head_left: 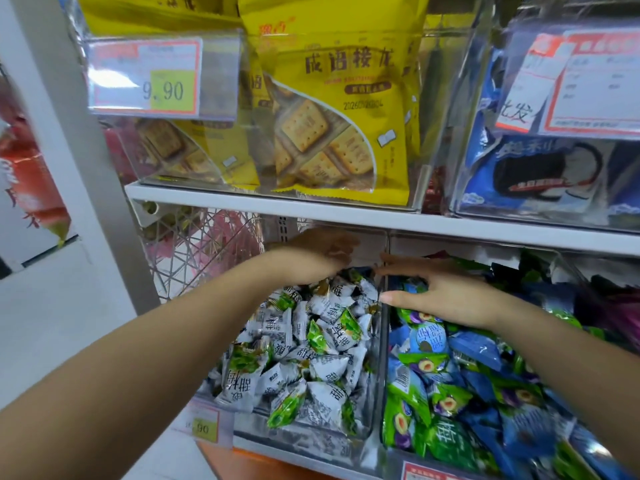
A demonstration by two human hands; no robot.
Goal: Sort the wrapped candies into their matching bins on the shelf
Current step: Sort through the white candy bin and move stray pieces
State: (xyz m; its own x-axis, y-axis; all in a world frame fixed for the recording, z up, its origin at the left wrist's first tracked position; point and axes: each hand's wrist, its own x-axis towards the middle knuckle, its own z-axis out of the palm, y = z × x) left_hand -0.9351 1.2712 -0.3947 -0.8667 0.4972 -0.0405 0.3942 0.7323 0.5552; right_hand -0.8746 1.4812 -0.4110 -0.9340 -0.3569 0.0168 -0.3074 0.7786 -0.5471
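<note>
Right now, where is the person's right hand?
In the head view the right hand lies over the blue and green candies, right of the white candies.

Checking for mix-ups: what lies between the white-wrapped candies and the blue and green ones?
The clear bin walls stand between the white-wrapped candies and the blue and green candies, as the head view shows.

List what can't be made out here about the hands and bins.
- Head view: grip of left hand, its fingertips hidden behind it, deep in the white-green candy bin.
- Head view: palm of right hand, facing down onto blue-green candies.
- Head view: lower price tag, leading digits blurred.
- Head view: red label, cut by bottom edge.
</note>
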